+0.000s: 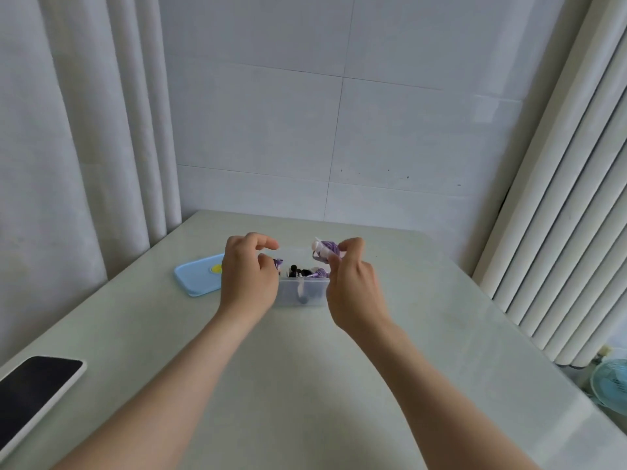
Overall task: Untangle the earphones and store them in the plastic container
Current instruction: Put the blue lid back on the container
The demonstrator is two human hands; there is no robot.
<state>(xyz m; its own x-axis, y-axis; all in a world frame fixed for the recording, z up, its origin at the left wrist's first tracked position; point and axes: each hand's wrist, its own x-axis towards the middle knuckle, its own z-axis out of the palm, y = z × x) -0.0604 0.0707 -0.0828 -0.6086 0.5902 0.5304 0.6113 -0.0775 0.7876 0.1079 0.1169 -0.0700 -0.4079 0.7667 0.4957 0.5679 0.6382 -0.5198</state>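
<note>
Right hand (353, 286) hovers at the right end of the clear plastic container (302, 295), thumb and forefinger pinching a coiled bundle of purple earphones (325, 249) just above the rim. Left hand (247, 273) sits at the container's other end with its fingers curled. A purple scrap of cord shows right beside its thumb, but I cannot tell whether it is pinched or merely close.

Between the two hands, down inside the container, lie black earphones (295, 271) and more purple cord. Just outside the left hand a blue lid (196, 276) rests on the counter (305, 385), and a phone (34, 391) lies well back, out beside the left forearm.

The cord looks very light, limp and a little springy, so I'd expect the coil to loosen once it is let go. It seems best held across all the loops together rather than by one strand. Tugging at the buds or plug could strain the thin wire. The container looks light as well and may slide unless the left hand steadies it.
</note>
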